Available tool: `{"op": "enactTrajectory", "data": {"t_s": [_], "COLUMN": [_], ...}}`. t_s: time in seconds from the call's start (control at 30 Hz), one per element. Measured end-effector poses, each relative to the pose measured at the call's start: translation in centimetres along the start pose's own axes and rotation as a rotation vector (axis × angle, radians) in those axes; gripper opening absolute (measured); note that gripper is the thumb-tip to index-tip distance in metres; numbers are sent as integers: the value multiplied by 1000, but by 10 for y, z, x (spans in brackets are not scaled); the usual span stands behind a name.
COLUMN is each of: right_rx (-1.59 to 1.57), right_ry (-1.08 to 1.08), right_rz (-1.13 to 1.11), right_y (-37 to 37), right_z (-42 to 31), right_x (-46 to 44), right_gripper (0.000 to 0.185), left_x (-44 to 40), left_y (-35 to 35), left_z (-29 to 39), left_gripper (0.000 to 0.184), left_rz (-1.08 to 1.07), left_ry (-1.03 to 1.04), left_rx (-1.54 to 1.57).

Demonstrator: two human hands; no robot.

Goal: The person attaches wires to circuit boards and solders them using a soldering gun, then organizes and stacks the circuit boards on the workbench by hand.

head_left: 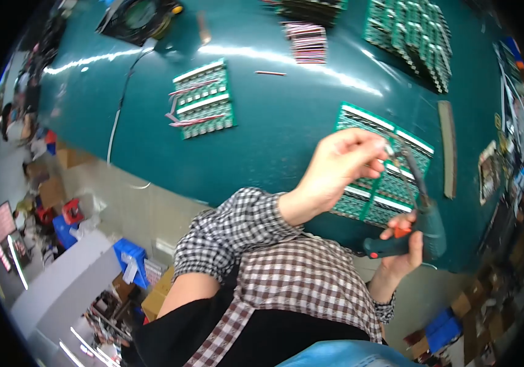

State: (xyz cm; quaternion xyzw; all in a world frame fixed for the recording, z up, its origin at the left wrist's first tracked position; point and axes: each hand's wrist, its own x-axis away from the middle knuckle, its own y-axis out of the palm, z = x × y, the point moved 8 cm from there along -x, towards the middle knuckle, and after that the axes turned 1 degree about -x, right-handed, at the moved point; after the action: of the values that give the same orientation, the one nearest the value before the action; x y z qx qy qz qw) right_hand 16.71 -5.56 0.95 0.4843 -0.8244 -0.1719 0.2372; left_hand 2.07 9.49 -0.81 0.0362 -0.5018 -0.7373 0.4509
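Observation:
My right hand (pixel 405 244) is wrapped round the handle of a dark green soldering gun (pixel 431 235) with a red trigger. Its thin metal front end points up and away, over a panel of green circuit boards (pixel 360 199) with white strips. Above that same panel, my left hand (pixel 341 168) is closed in a pinch, its fingertips close to the gun's front end. A small pale bit shows at those fingertips, too small and blurred to name. The two hands and the gun hide part of the panel.
Another green board (pixel 204 101) with red and white wires lies to the left. A short wire (pixel 271 73), a wire bundle (pixel 306 44), stacked boards (pixel 409 40) and a black fan (pixel 138 19) are farther back. A flat strip (pixel 447 150) lies right; a cable (pixel 115 125) crosses the left side.

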Motion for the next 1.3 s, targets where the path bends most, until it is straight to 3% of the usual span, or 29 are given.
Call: {"op": "enactTrajectory", "data": {"t_s": [0.23,0.33,0.47,0.57,0.63,0.73,0.83,1.03,1.1,1.17,1.23,1.3], "right_rx": [-16,-98,-180,-203,-114,29,120,-173,114,150,-23,-119], "right_ry": [-96,-95,-125,-124,-222,-378,-391,-58,-25,68,260,-27], "right_rz": [76,70,47,37,136,288,148,-134,-209,-295,-392,-264], "right_y": [-18,-31,-59,-84,-99,-127,-144,-132,-141,-119,-106,-134], "right_z": [-33,-47,-76,-101,-120,-164,-220,-311,-352,-338,-314,-319], "right_x": [-7,-8,-8,-10,2,29,48,32,30,21,6,-12], "right_gripper": [39,37,36,37,38,39,42,39,39,39,39,37], "left_x": [8,18,39,27,23,21,17,9,12,13,13,15], "left_y": [-19,-27,6,14,14,7,-8,-15,-15,-16,-17,-14], "left_z": [22,44,61,29,8,-8,-13,-28,-35,-37,-40,-41], "left_gripper": [22,21,33,47,46,45,47,67,70,75,76,75], "left_rz": [4,60,-64,-267,-287,-223,-162,-253,-275,-281,-279,-265], "left_ry": [217,452,825,787,737,837,798,700,695,673,662,662], "left_rx": [-281,-759,-1648,-1718,-1808,-1856,-1927,-2047,-2080,-2107,-2119,-2120]}}
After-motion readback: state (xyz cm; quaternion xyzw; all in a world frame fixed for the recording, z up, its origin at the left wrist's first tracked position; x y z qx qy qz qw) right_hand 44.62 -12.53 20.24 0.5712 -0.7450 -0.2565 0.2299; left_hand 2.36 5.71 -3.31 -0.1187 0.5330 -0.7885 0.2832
